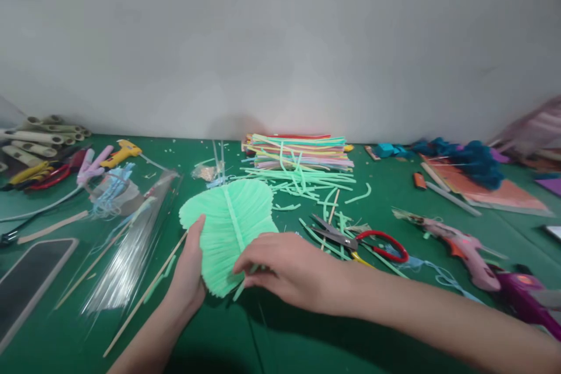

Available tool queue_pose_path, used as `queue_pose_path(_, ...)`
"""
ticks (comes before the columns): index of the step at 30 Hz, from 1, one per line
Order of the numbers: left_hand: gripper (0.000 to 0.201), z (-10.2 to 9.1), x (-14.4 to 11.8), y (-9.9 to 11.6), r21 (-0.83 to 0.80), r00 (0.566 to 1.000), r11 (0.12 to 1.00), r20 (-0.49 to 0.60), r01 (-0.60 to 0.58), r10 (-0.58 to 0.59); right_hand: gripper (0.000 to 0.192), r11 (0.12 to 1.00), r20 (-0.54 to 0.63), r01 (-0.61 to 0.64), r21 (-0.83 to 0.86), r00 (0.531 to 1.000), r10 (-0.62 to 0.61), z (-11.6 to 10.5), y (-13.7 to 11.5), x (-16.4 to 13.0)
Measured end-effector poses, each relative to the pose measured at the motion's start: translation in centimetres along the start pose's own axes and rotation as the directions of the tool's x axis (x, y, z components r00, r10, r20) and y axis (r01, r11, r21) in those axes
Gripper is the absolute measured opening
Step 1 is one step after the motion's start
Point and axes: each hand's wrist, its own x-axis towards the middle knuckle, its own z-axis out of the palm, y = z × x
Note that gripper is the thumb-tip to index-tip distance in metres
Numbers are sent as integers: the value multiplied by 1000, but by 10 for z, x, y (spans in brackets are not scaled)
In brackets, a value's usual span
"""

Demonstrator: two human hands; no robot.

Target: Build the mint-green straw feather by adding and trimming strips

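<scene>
A mint-green leaf [230, 216] made of thin strips lies flat on the green table [307, 339], its midrib running front to back. My left hand [189, 269] grips its lower left edge, thumb on top. From the right, my right hand [284, 266] rests on the lower right part, fingers pinching the leaf near the stem end.
A stack of coloured strips [300, 151] and loose green offcuts lie behind the leaf. Red-handled scissors [357, 239] sit to the right, then a pink glue gun [460, 245]. A yellow glue gun [120, 153], clear plastic sleeves [127, 245], wooden sticks and a phone [30, 280] lie left. A grey partition [280, 52] stands behind.
</scene>
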Motion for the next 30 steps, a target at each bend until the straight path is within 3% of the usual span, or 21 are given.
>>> queue_pose_path(3,27,0,-1,2,-7,999,999,15,37,-37,12,970,-75,-168,178,980,184,-12,15,-4)
queue_pose_path(5,28,-1,-1,2,-3,998,998,-12,60,-60,22,945,-159,-284,161,938,308,-30,34,-11)
queue_pose_path(7,28,-1,0,4,4,996,997,-57,71,-70,28,901,-243,-427,-73,884,399,-54,61,-17)
queue_pose_path(10,30,0,0,7,29,992,994,-77,105,-103,23,833,-260,-502,-232,857,444,-88,106,-22)
queue_pose_path(13,34,3,-3,11,95,984,983,-95,158,-149,23,721,-322,-588,-366,807,495,-103,138,-19)
queue_pose_path(16,38,6,-7,12,147,986,978,-100,147,-133,30,660,-265,-594,-460,802,536,-96,153,-9)
queue_pose_path(20,42,6,-6,10,166,987,975,-85,147,-134,30,649,-167,-542,-534,820,547,-84,160,2)
queue_pose_path(24,47,5,-5,11,202,982,963,-101,176,-158,32,621,-173,-530,-578,823,541,-95,166,-1)
queue_pose_path(30,51,1,-3,9,167,977,966,-110,199,-182,32,547,-133,-536,-642,781,610,-99,174,-16)
